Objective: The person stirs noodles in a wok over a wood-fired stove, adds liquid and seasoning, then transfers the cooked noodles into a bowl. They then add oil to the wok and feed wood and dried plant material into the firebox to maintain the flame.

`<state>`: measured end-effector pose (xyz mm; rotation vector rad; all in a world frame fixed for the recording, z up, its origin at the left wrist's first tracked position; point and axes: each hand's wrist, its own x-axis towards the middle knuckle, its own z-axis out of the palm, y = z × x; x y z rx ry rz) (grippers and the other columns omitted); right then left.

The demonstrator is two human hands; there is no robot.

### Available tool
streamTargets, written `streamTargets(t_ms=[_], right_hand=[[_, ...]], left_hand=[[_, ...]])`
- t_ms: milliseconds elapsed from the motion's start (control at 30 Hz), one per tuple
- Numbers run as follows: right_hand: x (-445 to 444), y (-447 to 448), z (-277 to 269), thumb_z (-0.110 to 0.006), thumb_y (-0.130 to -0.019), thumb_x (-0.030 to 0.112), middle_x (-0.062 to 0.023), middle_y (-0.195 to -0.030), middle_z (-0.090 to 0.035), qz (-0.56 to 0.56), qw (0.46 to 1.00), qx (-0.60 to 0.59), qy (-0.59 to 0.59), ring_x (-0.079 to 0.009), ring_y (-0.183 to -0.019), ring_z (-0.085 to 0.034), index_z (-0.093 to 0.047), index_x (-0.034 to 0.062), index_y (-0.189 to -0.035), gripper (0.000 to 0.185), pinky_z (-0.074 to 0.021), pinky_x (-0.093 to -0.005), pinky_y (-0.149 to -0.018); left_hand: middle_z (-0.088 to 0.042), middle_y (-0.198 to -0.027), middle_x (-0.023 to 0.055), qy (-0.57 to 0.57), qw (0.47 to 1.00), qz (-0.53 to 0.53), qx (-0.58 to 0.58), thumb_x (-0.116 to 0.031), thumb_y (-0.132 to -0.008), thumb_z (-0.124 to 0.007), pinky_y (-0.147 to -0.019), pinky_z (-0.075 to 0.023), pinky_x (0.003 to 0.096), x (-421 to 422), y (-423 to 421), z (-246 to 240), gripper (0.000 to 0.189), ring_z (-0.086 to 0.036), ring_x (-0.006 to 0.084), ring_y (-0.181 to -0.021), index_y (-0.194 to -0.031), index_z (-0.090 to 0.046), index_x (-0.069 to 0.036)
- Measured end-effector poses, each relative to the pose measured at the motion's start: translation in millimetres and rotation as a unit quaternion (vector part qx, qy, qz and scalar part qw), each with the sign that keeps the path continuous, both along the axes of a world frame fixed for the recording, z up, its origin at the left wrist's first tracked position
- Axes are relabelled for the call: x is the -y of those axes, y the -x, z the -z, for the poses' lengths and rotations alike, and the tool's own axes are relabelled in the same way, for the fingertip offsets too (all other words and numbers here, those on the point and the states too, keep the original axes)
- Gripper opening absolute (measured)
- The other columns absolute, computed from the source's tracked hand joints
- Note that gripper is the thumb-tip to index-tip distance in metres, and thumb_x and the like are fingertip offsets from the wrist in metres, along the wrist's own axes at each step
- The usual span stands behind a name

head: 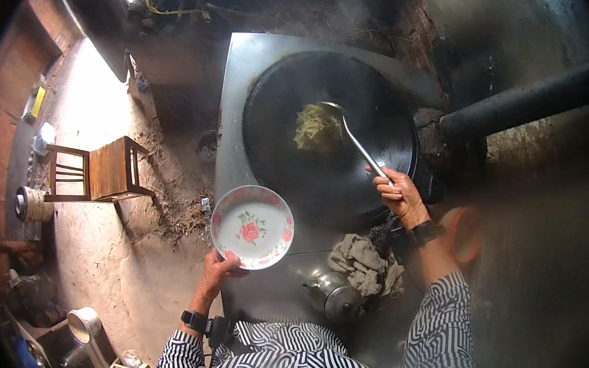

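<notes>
A large dark wok [322, 176] is set into the metal-topped stove [237, 85], with faint steam above it. Pale yellow-green shredded food [316, 129] lies heaped in the wok. My right hand [401, 195] grips the handle of a metal ladle or spatula [361, 149], whose head rests at the top of the heap. My left hand [222, 268] holds a white plate with pink roses [233, 220] by its near rim, over the stove's left edge. The plate bears no food.
A metal kettle [333, 296] and a crumpled grey cloth [359, 262] lie on the near part of the stove. A black stovepipe [521, 103] rises at right. An orange-rimmed round thing [461, 233] is beyond my right wrist. A wooden chair [105, 170] stands on the floor at left.
</notes>
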<state>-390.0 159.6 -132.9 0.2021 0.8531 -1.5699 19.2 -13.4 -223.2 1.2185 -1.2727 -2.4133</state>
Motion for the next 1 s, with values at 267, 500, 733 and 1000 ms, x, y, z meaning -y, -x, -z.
streamTargets(t_ms=[267, 500, 733, 1000], right_hand=[[23, -30, 0, -0.052, -0.078, 0.010, -0.0202, -0.071, -0.061, -0.102, 0.476, -0.836, -0.253, -0.0369, -0.067, -0.062, -0.055, 0.0079, -0.112, 0.034, -0.0503, -0.0480, -0.060], [0, -22, -5, -0.049, -0.079, 0.008, -0.0228, -0.074, -0.061, -0.224, 0.405, -0.843, -0.275, -0.0410, -0.073, -0.059, -0.055, 0.0075, -0.105, 0.027, -0.0482, -0.0518, -0.071], [4, -31, -33, -0.053, -0.074, 0.008, -0.0211, -0.075, -0.061, -0.243, 0.442, -0.826, -0.253, -0.0383, -0.073, -0.061, -0.060, 0.0054, -0.098, 0.025, -0.0490, -0.0471, -0.070], [3, 4, -129, -0.056, -0.076, 0.012, -0.0128, -0.079, -0.063, -0.540, 0.468, -0.639, -0.284, -0.0225, -0.082, -0.060, -0.060, 0.0025, -0.110, 0.036, -0.0459, -0.0352, -0.076]], left_hand=[[-0.062, -0.089, 0.0150, 0.006, 1.000, 0.000, -0.014, -0.014, -0.074, -0.061, -0.058, -0.0566, 0.0340, 2, 2, -7, 0.043, -0.065, 0.0250, -0.068, -0.110, -0.047, 0.005], [-0.061, -0.093, 0.0143, 0.003, 1.000, 0.022, 0.013, -0.013, -0.075, -0.060, -0.060, -0.0568, 0.0342, 4, 4, -11, 0.044, -0.064, 0.0243, -0.073, -0.112, -0.047, 0.005], [-0.062, -0.090, 0.0152, 0.001, 1.000, 0.015, 0.013, -0.011, -0.075, -0.058, -0.059, -0.0571, 0.0339, 3, 7, -15, 0.040, -0.065, 0.0251, -0.069, -0.109, -0.048, 0.006], [-0.062, -0.089, 0.0158, -0.009, 1.000, 0.009, 0.009, -0.010, -0.075, -0.058, -0.058, -0.0571, 0.0333, 3, 5, -9, 0.038, -0.065, 0.0246, -0.068, -0.109, -0.048, 0.006]])
